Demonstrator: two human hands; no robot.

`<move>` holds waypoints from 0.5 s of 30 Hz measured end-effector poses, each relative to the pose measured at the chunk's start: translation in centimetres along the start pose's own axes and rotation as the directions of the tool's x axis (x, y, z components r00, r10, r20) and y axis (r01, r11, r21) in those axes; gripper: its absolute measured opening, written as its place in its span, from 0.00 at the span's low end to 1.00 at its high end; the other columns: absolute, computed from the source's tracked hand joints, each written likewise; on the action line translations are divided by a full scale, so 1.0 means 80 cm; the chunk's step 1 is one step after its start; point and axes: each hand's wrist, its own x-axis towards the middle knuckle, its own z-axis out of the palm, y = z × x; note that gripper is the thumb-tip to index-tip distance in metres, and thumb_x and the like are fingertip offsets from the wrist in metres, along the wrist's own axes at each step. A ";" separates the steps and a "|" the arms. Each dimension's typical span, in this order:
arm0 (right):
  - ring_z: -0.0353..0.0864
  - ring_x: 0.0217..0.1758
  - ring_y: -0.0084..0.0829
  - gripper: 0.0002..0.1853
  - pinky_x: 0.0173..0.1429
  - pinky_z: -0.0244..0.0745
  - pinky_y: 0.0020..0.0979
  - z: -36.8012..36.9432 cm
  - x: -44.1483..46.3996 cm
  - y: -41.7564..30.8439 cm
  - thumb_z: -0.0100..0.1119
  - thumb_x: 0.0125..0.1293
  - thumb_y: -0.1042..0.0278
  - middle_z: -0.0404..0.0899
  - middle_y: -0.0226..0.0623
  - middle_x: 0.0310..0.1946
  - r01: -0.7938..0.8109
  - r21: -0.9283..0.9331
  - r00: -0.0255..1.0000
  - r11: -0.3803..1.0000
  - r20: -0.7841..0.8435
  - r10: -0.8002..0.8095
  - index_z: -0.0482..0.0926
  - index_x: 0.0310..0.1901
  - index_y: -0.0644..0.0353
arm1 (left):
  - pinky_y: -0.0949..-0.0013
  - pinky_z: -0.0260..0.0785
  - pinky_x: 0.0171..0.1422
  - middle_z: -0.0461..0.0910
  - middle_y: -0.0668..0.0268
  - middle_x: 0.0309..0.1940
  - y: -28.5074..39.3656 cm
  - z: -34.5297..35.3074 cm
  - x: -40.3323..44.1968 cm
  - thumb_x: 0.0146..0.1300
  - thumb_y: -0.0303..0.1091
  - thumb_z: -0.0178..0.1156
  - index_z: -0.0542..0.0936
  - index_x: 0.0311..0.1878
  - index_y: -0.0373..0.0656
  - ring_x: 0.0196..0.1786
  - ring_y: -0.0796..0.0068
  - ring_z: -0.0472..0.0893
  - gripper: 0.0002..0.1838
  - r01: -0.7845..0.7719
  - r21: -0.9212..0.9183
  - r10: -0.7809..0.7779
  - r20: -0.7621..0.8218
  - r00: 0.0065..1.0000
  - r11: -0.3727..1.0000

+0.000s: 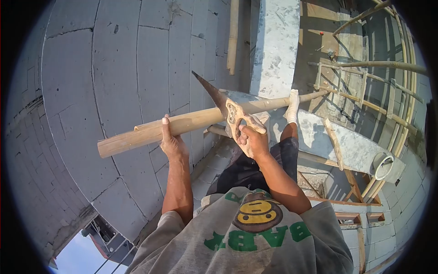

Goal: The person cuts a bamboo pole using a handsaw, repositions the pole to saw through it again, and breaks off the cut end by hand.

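A bamboo pole [182,121] runs across in front of me, its cut end at the left and its thinner end at the right. My left hand [174,142] is wrapped around the pole from below, with the thumb up along its side. In my right hand [254,140] is the wooden handle of a handsaw [214,94]. The blade crosses the pole near its middle and points up and left; whether its teeth are in the bamboo I cannot tell. My foot, in a white covering [292,106], is against the pole farther right.
Grey block walling [114,82] fills the left side. A pale, dusty plank [276,45] stretches away at the top. Bamboo scaffolding [378,66] stands at the right, above a lower floor. A round white container [383,165] and a wooden stick [334,144] are at the right.
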 end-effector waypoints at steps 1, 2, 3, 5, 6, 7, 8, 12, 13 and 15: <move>0.67 0.15 0.23 0.11 0.22 0.69 0.28 0.001 -0.006 -0.001 0.56 0.61 0.78 0.70 0.31 0.17 -0.013 0.001 1.000 1.000 -0.004 0.013 0.76 0.46 0.68 | 0.62 0.64 0.67 0.74 0.60 0.54 0.000 0.002 0.000 0.56 0.48 0.70 0.70 0.60 0.35 0.59 0.68 0.73 0.35 0.002 -0.011 -0.002 0.004 1.000 1.000; 0.67 0.15 0.22 0.12 0.23 0.69 0.27 -0.005 -0.013 0.003 0.56 0.61 0.78 0.71 0.31 0.18 -0.012 -0.014 1.000 1.000 -0.004 0.012 0.76 0.46 0.68 | 0.62 0.65 0.64 0.75 0.63 0.52 0.000 -0.001 -0.001 0.55 0.49 0.71 0.72 0.58 0.36 0.57 0.68 0.74 0.34 0.004 -0.019 -0.004 0.008 1.000 1.000; 0.68 0.15 0.22 0.12 0.23 0.69 0.27 -0.013 -0.022 0.006 0.56 0.61 0.79 0.71 0.31 0.18 -0.005 -0.028 1.000 1.000 -0.001 0.005 0.76 0.47 0.68 | 0.62 0.65 0.64 0.75 0.63 0.52 0.000 -0.004 -0.001 0.55 0.47 0.71 0.73 0.58 0.36 0.57 0.68 0.74 0.33 0.013 -0.025 -0.013 0.016 1.000 1.000; 0.70 0.17 0.22 0.16 0.24 0.70 0.27 -0.034 -0.069 -0.001 0.55 0.59 0.80 0.74 0.33 0.21 0.004 -0.027 1.000 1.000 -0.004 -0.004 0.75 0.50 0.70 | 0.62 0.65 0.65 0.75 0.63 0.51 0.000 -0.006 0.003 0.54 0.44 0.70 0.74 0.56 0.37 0.56 0.68 0.74 0.30 0.035 -0.034 -0.033 0.056 0.998 0.999; 0.71 0.17 0.22 0.19 0.25 0.71 0.27 -0.047 -0.113 -0.018 0.54 0.58 0.80 0.76 0.35 0.24 -0.009 -0.024 1.000 1.000 -0.005 0.009 0.75 0.53 0.72 | 0.62 0.64 0.66 0.76 0.62 0.51 0.000 -0.006 0.004 0.55 0.44 0.70 0.75 0.56 0.35 0.57 0.68 0.74 0.30 0.039 -0.036 -0.037 0.052 0.998 0.999; 0.73 0.18 0.21 0.22 0.26 0.72 0.26 -0.056 -0.152 -0.037 0.53 0.56 0.81 0.78 0.38 0.27 -0.007 -0.164 0.999 0.986 -0.042 0.000 0.73 0.55 0.73 | 0.63 0.63 0.67 0.76 0.61 0.52 0.001 -0.007 0.003 0.55 0.43 0.70 0.75 0.57 0.33 0.58 0.68 0.74 0.31 0.041 -0.043 -0.040 0.039 0.998 0.998; 0.74 0.19 0.21 0.25 0.26 0.73 0.25 -0.059 -0.178 -0.053 0.53 0.55 0.82 0.80 0.40 0.31 -0.005 -0.301 0.998 0.954 -0.067 -0.016 0.71 0.58 0.75 | 0.63 0.63 0.69 0.76 0.59 0.52 0.001 -0.008 0.002 0.55 0.42 0.70 0.75 0.57 0.31 0.58 0.68 0.74 0.31 0.036 -0.052 -0.035 0.025 0.999 0.998; 0.70 0.16 0.21 0.22 0.25 0.70 0.27 -0.041 -0.108 -0.021 0.53 0.59 0.80 0.75 0.34 0.22 0.055 -0.174 0.998 0.983 0.031 -0.050 0.73 0.56 0.74 | 0.63 0.62 0.69 0.73 0.58 0.55 -0.002 -0.013 0.006 0.55 0.42 0.70 0.73 0.59 0.30 0.60 0.68 0.73 0.33 0.037 -0.042 -0.035 0.053 0.998 0.998; 0.67 0.15 0.21 0.16 0.23 0.67 0.28 -0.029 -0.056 -0.005 0.55 0.61 0.77 0.70 0.31 0.17 -0.013 -0.128 1.000 0.992 -0.024 0.010 0.75 0.51 0.72 | 0.63 0.62 0.69 0.73 0.58 0.56 0.001 -0.012 0.005 0.55 0.42 0.70 0.73 0.59 0.30 0.60 0.68 0.72 0.34 0.036 -0.019 -0.035 0.052 0.998 0.999; 0.67 0.15 0.22 0.07 0.22 0.65 0.28 -0.017 -0.014 -0.007 0.57 0.61 0.76 0.70 0.29 0.16 -0.120 0.015 0.993 0.993 0.003 0.120 0.77 0.40 0.67 | 0.63 0.62 0.69 0.73 0.57 0.56 0.000 -0.016 0.006 0.55 0.43 0.70 0.73 0.60 0.30 0.61 0.68 0.72 0.34 0.017 -0.017 -0.015 0.092 0.996 1.000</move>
